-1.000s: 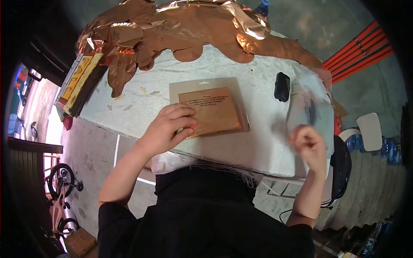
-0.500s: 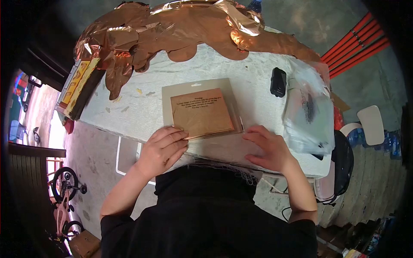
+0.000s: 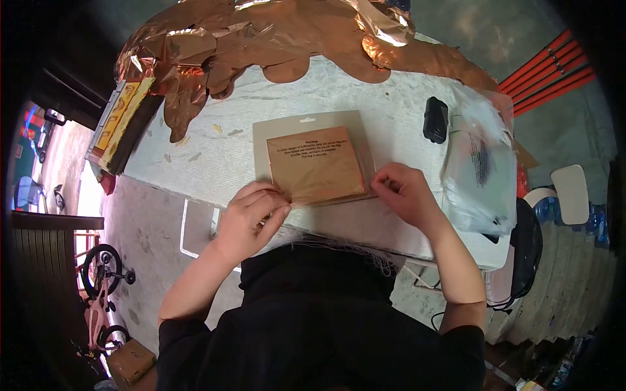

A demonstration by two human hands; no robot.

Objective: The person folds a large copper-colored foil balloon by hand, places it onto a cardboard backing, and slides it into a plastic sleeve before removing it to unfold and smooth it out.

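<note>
A clear plastic bag with printed warning text lies on the table in front of me. Inside it are a folded copper-coloured foil piece and a grey backing card with a hang hole at its top. My left hand is closed at the bag's lower left corner, thumb and forefinger pinching its edge. At the lower right corner, my right hand has its fingers curled in a pinch on the bag's edge. The fingertips partly hide both corners.
Copper foil balloons spread along the table's far side. A black case and a stack of clear plastic bags lie to the right. At the left edge stands a yellow-edged box. Red poles lean beyond the far right corner.
My right hand has moved up to the bag's lower right corner, and its spread fingers have closed. My left hand stays at the lower left corner. The view has shifted slightly.
</note>
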